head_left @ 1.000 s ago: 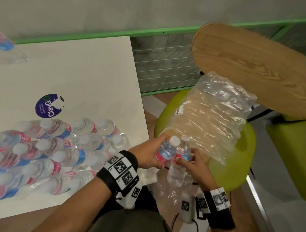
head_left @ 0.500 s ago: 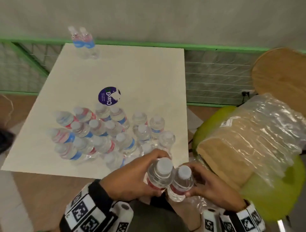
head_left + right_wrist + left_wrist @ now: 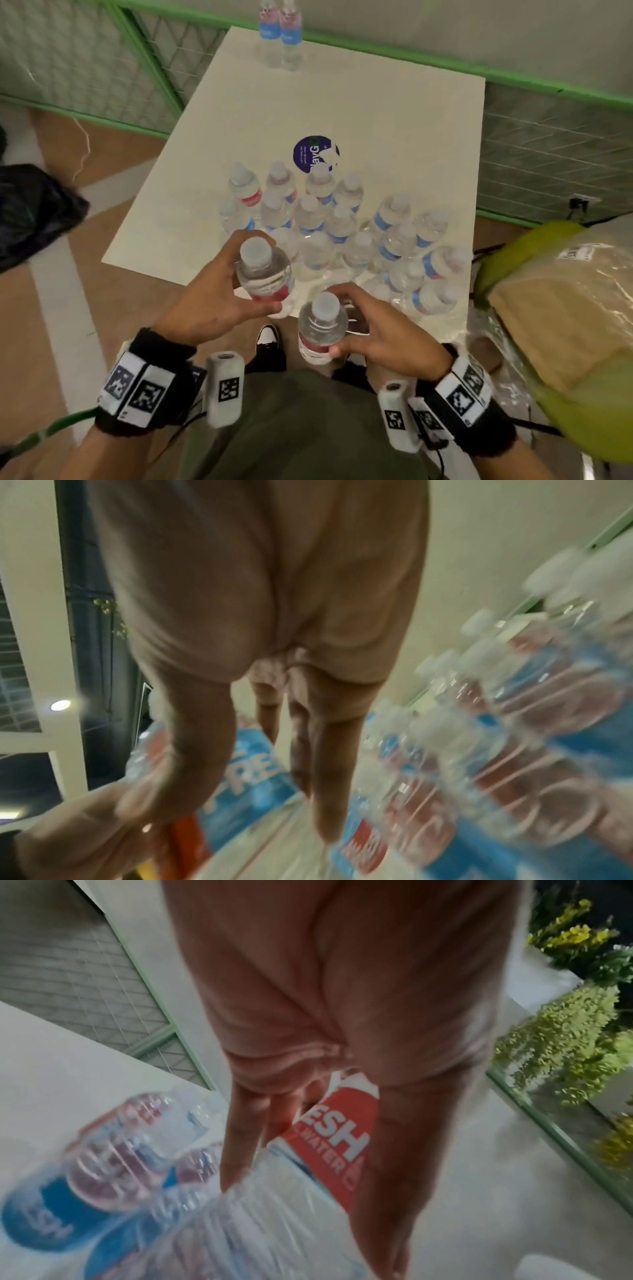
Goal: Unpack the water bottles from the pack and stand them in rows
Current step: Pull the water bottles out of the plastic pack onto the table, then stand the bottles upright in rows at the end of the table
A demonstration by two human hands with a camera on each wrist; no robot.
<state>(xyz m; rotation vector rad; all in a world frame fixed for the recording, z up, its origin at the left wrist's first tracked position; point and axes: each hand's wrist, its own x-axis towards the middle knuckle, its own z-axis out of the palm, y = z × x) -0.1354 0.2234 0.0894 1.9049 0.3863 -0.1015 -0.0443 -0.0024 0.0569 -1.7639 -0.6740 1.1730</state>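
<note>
My left hand (image 3: 219, 291) grips a clear water bottle (image 3: 265, 274) with a red label over the near edge of the white table (image 3: 394, 113). In the left wrist view its fingers (image 3: 246, 1137) wrap that red label (image 3: 335, 1139). My right hand (image 3: 380, 335) grips a second bottle (image 3: 320, 334) just below and right of the first, short of the table edge. In the blurred right wrist view the right hand's fingers (image 3: 325, 764) curl round a blue-labelled bottle (image 3: 246, 772). Several bottles (image 3: 339, 222) stand clustered on the table. The near-empty plastic pack (image 3: 565, 308) lies at the right.
Two more bottles (image 3: 281, 37) stand at the table's far edge. A round purple sticker (image 3: 315, 154) marks the tabletop. A green stool (image 3: 507, 260) holds the pack. A black bag (image 3: 30, 212) lies on the floor at left. Green-framed mesh fencing (image 3: 102, 61) surrounds the table.
Both hands carried their bottles from the pack on the stool leftward to the table's near edge. The bottles, first pressed together, have moved apart. The view swung left and down.
</note>
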